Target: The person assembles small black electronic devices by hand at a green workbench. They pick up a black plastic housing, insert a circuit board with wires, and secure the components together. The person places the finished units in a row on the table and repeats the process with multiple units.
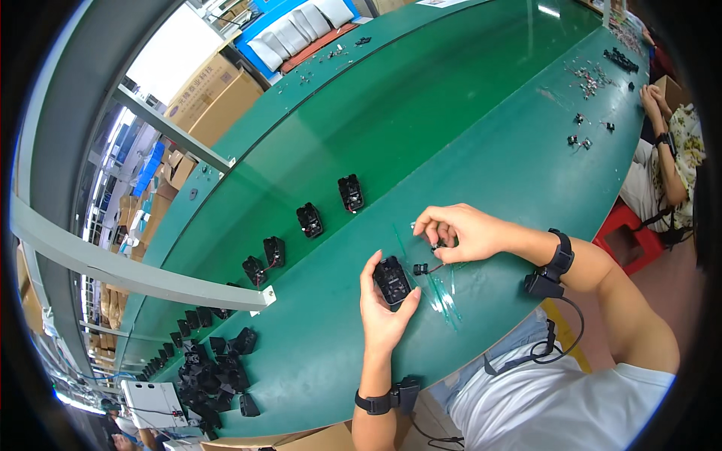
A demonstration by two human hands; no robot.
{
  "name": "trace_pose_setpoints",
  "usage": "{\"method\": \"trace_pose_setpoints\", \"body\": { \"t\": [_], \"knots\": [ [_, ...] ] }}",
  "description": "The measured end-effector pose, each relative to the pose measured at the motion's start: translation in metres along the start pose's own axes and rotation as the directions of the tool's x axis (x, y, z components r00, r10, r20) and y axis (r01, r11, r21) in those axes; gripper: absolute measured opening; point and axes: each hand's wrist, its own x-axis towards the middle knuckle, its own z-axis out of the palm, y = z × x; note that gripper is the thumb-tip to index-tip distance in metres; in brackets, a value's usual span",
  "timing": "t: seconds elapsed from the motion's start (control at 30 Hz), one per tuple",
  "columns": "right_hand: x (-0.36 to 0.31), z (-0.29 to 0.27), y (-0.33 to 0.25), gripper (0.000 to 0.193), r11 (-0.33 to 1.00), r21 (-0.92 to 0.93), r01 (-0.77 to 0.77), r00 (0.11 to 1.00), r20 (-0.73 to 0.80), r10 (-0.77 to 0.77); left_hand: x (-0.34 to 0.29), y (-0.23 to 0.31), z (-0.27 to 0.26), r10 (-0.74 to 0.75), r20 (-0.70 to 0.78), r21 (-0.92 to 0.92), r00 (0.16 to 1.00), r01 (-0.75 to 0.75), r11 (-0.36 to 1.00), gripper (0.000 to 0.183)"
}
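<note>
My left hand (382, 319) is wrapped round a black plastic housing (392, 279), its open-looking inner side facing up. To its right my right hand (462, 234) is closed, thumb against fingers, on a small dark part (437, 246) mostly hidden by the fingertips. Between the hands a small black component (420, 268) with a reddish wire lies close to the housing. Thin clear-green strips (442, 299) are spread on the green table (316, 353) just below it.
Black housings (308, 219) stand in a row along the green belt (301, 173) beyond the table. A heap of black housings (210, 372) sits at left, by a metal frame post (259, 297). Small parts (590, 79) lie far right, near another person's hands (656, 101).
</note>
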Motion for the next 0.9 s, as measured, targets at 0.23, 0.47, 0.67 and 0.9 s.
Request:
{"method": "trace_pose_setpoints", "body": {
  "t": [0.23,0.47,0.67,0.9],
  "knots": [
    [0.001,0.000,0.005,0.051,0.929,0.364,0.060,0.998,-0.025,-0.055,-0.001,-0.009,0.008,0.100,0.107,0.071,0.989,-0.108,0.992,0.082],
    [-0.007,0.012,-0.021,0.068,0.905,0.418,0.079,0.997,-0.039,-0.069,-0.005,-0.009,0.012,0.179,0.163,0.305,0.970,-0.222,0.926,0.069],
    [-0.011,0.015,-0.023,0.044,0.967,0.196,0.161,0.983,-0.123,-0.139,-0.005,-0.001,0.014,0.244,0.131,0.480,0.961,-0.277,0.833,0.065],
    [-0.009,0.016,-0.020,0.046,0.955,0.216,0.205,0.965,-0.209,-0.160,-0.008,0.001,0.021,0.068,0.088,0.058,0.994,-0.074,0.996,0.090]
  ]
}}
